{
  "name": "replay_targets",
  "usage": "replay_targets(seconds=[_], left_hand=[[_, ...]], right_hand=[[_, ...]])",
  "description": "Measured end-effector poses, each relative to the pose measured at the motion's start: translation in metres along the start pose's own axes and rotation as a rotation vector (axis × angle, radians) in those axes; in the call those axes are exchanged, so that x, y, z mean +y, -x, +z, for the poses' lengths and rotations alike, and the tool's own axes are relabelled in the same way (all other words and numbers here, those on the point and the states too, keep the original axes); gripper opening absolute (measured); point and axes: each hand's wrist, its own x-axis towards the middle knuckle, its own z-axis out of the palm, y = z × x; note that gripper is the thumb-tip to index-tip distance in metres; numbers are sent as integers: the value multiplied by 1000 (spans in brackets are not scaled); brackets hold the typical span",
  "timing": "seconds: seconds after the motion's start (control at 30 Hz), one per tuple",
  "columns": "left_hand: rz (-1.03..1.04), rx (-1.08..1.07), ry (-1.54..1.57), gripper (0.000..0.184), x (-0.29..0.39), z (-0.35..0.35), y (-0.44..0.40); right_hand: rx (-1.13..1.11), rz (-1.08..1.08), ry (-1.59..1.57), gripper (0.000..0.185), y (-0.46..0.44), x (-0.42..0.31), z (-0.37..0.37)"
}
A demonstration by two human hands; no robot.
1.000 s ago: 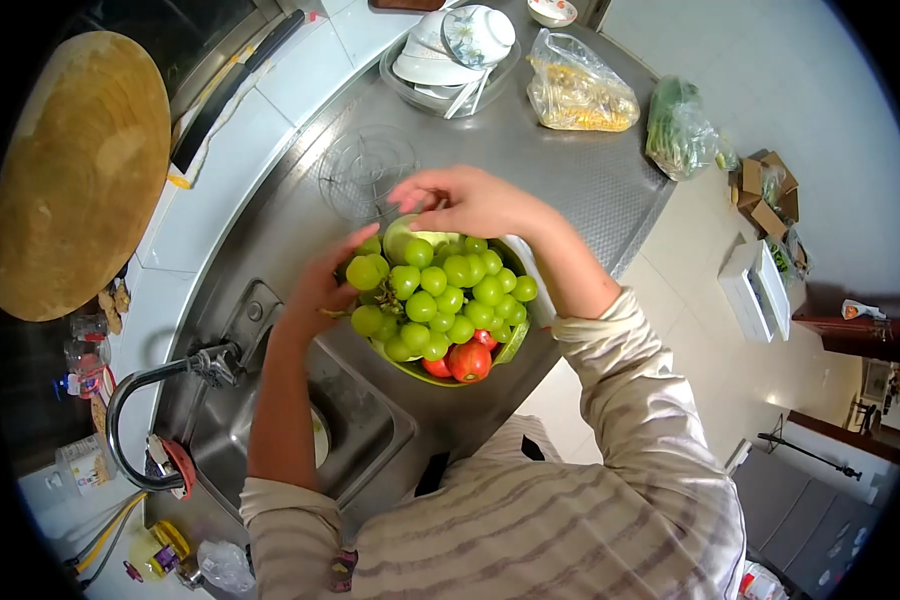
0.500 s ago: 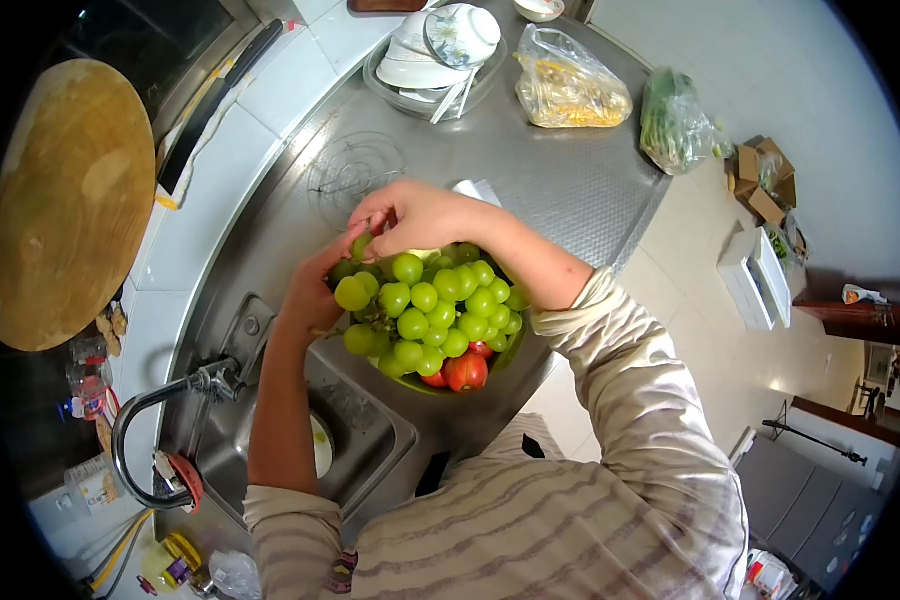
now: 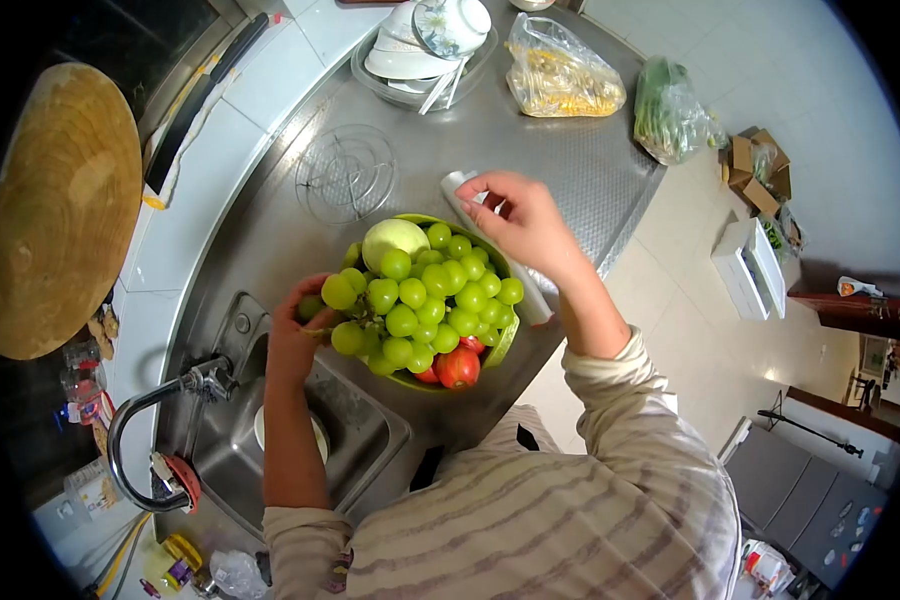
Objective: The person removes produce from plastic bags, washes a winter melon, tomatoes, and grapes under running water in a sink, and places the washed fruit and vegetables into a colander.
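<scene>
A green bowl (image 3: 503, 347) holds a big bunch of green grapes (image 3: 433, 308), a pale green round fruit (image 3: 394, 243) and some red fruits (image 3: 459, 368). My left hand (image 3: 298, 318) is at the bowl's left side, its fingers curled round a grape at the edge of the bunch. Beyond the bowl's right rim, my right hand (image 3: 523, 226) hovers with thumb and fingers drawn together; whether anything is between the tips I cannot make out. Under it a white roll (image 3: 457, 184) lies along the bowl's side, partly covered by the hand.
A wire rack (image 3: 347, 174) lies behind the bowl on the steel counter (image 3: 430, 150). Farther back are a basin of dishes (image 3: 420, 62) and bagged yellow food (image 3: 567, 75), with bagged greens (image 3: 670, 115) at the right edge. The sink (image 3: 370, 440) and curved faucet (image 3: 120, 430) are front left.
My right hand has left the bowl's far left side and moved right, over the white roll. The pale round fruit is now uncovered. My left hand has shifted slightly down along the grapes.
</scene>
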Motion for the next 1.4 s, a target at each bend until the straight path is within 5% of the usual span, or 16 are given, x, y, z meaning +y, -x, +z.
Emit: replay_targets(seconds=[0.13,0.2,0.4,0.47,0.53,0.67,0.83,0.97,1.1,1.17,1.23,1.33,1.4], left_hand=[[28,321,340,34,19,-11,21],[116,319,331,34,35,-13,35],[292,127,136,26,78,21,70],[351,-1,51,25,84,32,71],[147,51,159,26,97,40,71],[119,189,434,35,80,10,56],[49,127,327,39,23,-12,36],[-7,206,748,36,12,-31,39],[-17,260,973,34,-6,-35,66],[-222,323,785,38,-11,-7,94],[-113,111,364,36,-35,22,116],[-237,92,710,28,-27,73,127],[133,82,293,27,-29,95,128]], right_hand=[[-2,-321,-122,20,41,-54,17],[2,-528,-33,27,53,-71,35],[-108,-571,-213,33,68,-104,62],[-67,-521,-177,32,72,-93,59],[70,-546,-145,29,64,-76,41],[225,50,-274,21,52,-23,4],[-94,194,-62,22,46,46,3],[-141,37,106,17,35,58,-1],[-301,169,-161,12,23,59,-4],[-285,157,-167,10,24,52,-4],[158,22,33,8,34,30,-5],[221,-90,-46,6,63,-7,5],[110,-190,62,4,79,-22,14]])
